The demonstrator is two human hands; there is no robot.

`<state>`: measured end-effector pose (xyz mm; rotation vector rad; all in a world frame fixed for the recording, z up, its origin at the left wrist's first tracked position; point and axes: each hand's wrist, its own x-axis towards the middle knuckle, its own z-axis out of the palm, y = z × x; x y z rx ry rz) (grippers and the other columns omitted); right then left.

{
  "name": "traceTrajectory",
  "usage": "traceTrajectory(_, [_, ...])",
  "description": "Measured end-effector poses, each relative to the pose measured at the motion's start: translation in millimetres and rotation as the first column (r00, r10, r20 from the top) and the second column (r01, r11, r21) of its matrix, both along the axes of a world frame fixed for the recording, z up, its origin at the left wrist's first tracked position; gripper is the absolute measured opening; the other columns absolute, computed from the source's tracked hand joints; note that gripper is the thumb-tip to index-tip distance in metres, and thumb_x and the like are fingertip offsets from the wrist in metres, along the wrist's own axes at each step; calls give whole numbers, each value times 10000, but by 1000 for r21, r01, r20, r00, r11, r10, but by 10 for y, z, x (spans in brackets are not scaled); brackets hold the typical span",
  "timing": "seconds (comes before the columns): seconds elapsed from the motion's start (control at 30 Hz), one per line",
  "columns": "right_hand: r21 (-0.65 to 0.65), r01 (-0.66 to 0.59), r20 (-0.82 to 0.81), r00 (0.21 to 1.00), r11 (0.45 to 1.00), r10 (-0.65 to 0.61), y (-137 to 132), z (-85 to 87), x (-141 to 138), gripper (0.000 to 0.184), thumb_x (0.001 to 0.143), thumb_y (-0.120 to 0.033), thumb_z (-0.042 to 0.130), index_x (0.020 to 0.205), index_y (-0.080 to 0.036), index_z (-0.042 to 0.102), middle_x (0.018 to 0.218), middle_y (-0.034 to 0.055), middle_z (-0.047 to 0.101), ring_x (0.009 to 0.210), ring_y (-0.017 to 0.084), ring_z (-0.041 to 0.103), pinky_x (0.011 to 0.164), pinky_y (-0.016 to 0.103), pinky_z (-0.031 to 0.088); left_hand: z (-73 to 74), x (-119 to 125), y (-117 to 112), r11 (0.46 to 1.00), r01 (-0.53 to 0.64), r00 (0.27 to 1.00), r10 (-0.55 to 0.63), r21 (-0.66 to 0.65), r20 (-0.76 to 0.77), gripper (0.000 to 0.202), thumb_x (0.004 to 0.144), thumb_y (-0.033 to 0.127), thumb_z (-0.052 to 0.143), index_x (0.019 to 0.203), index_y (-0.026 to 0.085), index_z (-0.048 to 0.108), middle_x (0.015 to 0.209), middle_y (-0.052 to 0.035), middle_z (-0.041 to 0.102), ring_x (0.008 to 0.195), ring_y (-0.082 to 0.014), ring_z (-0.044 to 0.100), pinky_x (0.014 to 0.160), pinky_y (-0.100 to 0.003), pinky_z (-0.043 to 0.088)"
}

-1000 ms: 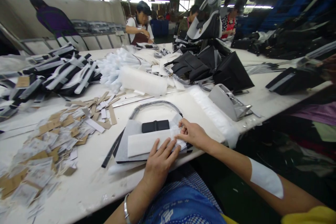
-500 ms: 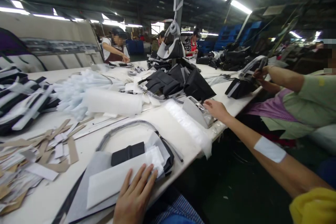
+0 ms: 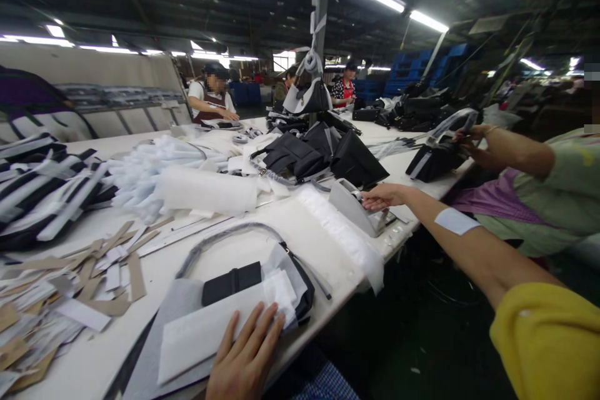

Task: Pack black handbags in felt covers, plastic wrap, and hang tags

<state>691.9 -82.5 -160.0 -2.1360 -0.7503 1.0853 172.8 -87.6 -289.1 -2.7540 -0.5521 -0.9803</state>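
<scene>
My left hand (image 3: 248,350) lies flat with fingers apart on a white foam sheet (image 3: 199,344). Under the foam are thin tissue paper (image 3: 180,300) and a black handbag (image 3: 307,287), whose wrapped handle (image 3: 210,237) arches across the table. A black strap piece (image 3: 232,283) shows beside the foam. Off to the right, my right hand (image 3: 382,197) reaches to a grey stand that looks like a tape dispenser (image 3: 349,209). Its fingers are pinched together there; what they hold, if anything, is too small to make out.
Card and paper scraps (image 3: 70,294) lie at left, near wrapped black bags (image 3: 47,194). Rolled white foam (image 3: 206,190), a clear plastic strip (image 3: 337,231) and black bag pieces (image 3: 323,153) cover the middle. A co-worker's hand (image 3: 478,140) handles a black bag (image 3: 429,159) at right.
My right hand has turned and dropped slightly at the grey stand, its fingers closing together. My left hand stays on the foam. The camera view has shifted a little.
</scene>
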Motion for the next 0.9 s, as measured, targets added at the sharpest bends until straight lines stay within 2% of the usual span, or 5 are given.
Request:
traceTrajectory(0.1, [38, 35, -39, 999, 999, -34, -51, 63, -6, 317, 835, -402, 741, 759, -100, 678, 726, 120, 724, 628, 152, 691, 625, 243, 600, 29, -21, 20, 997, 21, 997, -15, 76, -79, 396, 1006, 233, 431, 1379, 283, 555, 1425, 31, 552, 1272, -190, 559, 1256, -398, 84])
traceTrajectory(0.2, [110, 78, -46, 996, 991, -73, -176, 170, -10, 314, 877, -399, 699, 775, -103, 686, 736, 108, 720, 626, 129, 674, 640, 225, 591, 28, -26, 25, 999, -3, 999, 5, 55, -49, 385, 1018, 267, 410, 1371, 278, 562, 1437, 45, 537, 1272, -194, 559, 1257, -412, 90])
traceTrajectory(0.43, [198, 168, 7, 985, 966, -173, -758, 340, -42, 247, 828, -376, 746, 821, -130, 734, 889, 120, 747, 662, 104, 655, 601, 162, 543, 8, -30, 39, 995, 9, 994, 2, 103, -112, 408, 1007, 236, 430, 1400, 274, 530, 1471, 47, 494, 1280, -201, 550, 1256, -431, 83])
traceTrajectory(0.63, [215, 204, 30, 976, 955, -215, -1154, 31, -190, 214, 689, -316, 829, 801, -153, 745, 895, 114, 754, 707, 143, 672, 602, 190, 555, 34, -37, 10, 997, 3, 996, 4, 79, -88, 400, 1016, 250, 412, 1395, 282, 537, 1468, 46, 494, 1293, -207, 536, 1254, -433, 95])
traceTrajectory(0.9, [332, 267, 77, 948, 905, -308, -1172, -474, -256, 293, 644, -400, 823, 793, -175, 710, 861, 106, 753, 726, 183, 698, 612, 252, 570, 48, -26, 18, 997, 0, 996, 7, 79, -86, 396, 1010, 247, 434, 1389, 281, 542, 1436, 31, 538, 1274, -204, 559, 1253, -423, 112])
